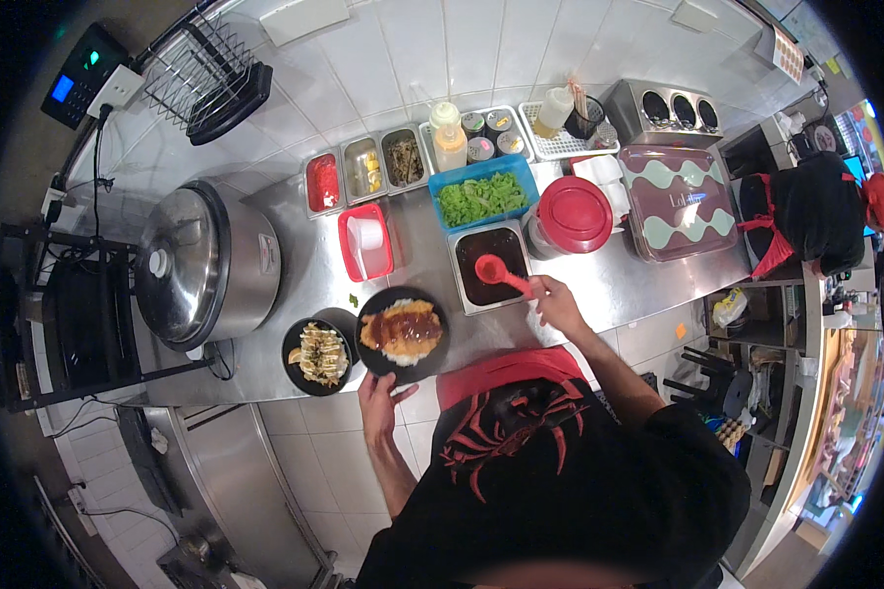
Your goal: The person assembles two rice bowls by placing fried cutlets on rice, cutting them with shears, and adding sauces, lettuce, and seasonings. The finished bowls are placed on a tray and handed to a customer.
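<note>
My right hand is closed around the handle of a red ladle. The ladle's bowl is over a steel pan of dark brown sauce. My left hand is at the near rim of a black bowl, its fingers apart and seeming to touch the rim. In that bowl a breaded cutlet with brown sauce lies on white rice. To its left stands a second black bowl, holding food striped with pale sauce and dark flakes.
A large steel rice cooker stands at the left. Behind the bowls are a red-rimmed container, small topping pans, a blue tub of lettuce, squeeze bottles and a red-lidded tub. A patterned box lies at the right.
</note>
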Demonstrator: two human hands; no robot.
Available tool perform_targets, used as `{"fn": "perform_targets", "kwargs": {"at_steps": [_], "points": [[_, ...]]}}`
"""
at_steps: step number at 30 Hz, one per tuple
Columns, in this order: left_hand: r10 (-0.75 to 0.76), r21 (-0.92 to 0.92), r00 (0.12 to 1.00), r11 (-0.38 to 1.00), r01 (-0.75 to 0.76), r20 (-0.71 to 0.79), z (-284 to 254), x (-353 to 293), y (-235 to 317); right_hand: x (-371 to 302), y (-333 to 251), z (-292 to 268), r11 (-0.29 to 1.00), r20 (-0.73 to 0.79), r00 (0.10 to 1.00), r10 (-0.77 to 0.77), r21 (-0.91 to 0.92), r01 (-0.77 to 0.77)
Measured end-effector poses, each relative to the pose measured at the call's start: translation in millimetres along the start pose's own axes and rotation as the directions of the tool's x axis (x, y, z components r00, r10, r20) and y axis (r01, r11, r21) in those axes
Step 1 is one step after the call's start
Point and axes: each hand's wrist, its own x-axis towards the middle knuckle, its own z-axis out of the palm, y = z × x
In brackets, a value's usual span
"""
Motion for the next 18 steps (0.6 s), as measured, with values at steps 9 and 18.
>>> {"fn": "perform_targets", "kwargs": {"at_steps": [9,18], "points": [[-0.043,-0.057,0.999,0.997,0.045,0.021,-11,23,-32,-3,-113,12,0.702,0.110,0.806,-0.581,-0.434,0.565],[-0.115,0.069,0.993,0.991,0.114,0.000,-8,48,-34,147,-205,127,0.577,0.193,0.813,-0.549,-0.617,0.536]]}}
